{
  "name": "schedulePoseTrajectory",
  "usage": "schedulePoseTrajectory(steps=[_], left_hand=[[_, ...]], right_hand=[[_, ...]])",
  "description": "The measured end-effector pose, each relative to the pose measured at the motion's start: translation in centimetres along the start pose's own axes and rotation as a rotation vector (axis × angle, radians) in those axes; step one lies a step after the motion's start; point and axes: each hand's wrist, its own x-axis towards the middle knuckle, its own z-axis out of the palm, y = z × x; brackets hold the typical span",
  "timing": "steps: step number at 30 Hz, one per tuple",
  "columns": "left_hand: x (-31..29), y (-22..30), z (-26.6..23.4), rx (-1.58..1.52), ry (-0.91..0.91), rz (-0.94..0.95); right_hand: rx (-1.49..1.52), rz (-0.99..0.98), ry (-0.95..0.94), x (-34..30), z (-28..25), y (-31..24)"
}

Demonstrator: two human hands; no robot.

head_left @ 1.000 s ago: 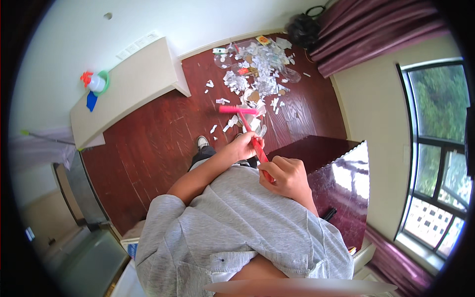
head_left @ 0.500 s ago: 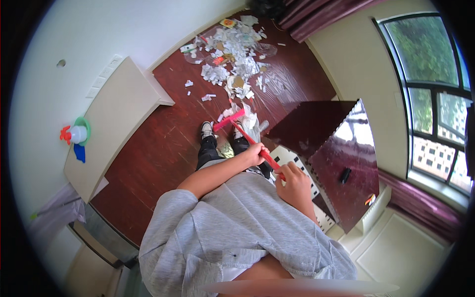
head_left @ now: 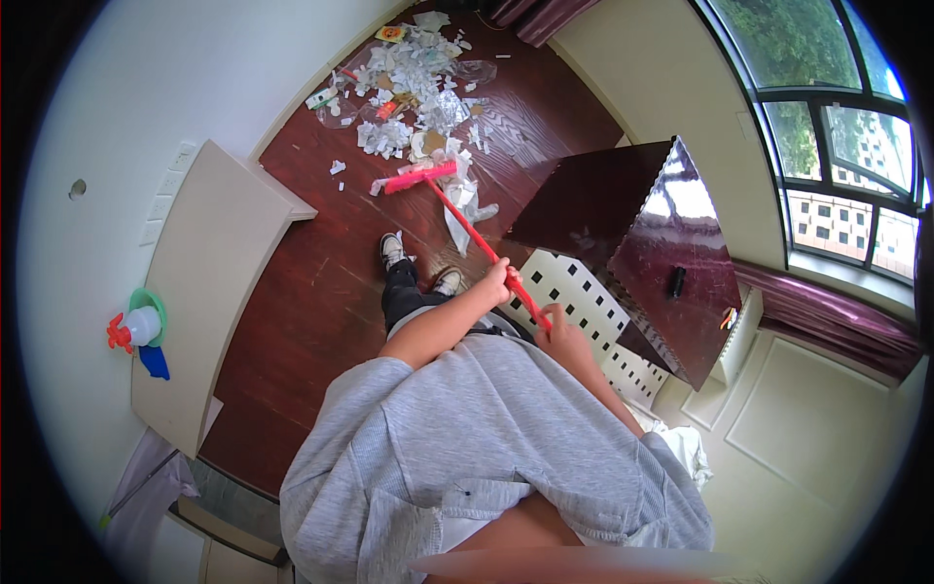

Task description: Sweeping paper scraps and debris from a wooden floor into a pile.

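Both my hands are closed round the red handle of a broom [head_left: 465,222]. My left hand [head_left: 499,280] grips it lower down, while my right hand [head_left: 562,336] holds near the upper end. The broom's pink head rests ahead of my feet, at the near edge of a litter heap [head_left: 423,83] of torn white paper, clear plastic and bits of cardboard. A crumpled white plastic bag [head_left: 462,226] lies beside the handle, just behind the head. Some paper scraps touch the bristles.
A pale desk [head_left: 219,263] stands against the left wall, bearing a white bottle with a red top [head_left: 141,326] and a blue cloth [head_left: 154,363]. At right is a glossy dark-red table [head_left: 671,253] with a black object [head_left: 677,282] on it. Windows and purple curtains line the right.
The broom head has moved forward, away from my feet, to the edge of the litter. My feet have shifted and the view has turned; both hands still hold the handle.
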Motion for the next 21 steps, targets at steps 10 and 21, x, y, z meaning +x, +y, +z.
schedulePoseTrajectory(steps=[10,21], left_hand=[[-2.7,10.7,-2.3,0.260,-0.006,0.258],[-7.9,2.2,-5.0,0.271,-0.358,0.068]], right_hand=[[-0.041,-0.030,-0.079,14.5,11.3,-5.0],[0.410,-0.242,0.238,0.3,9.4,1.4]])
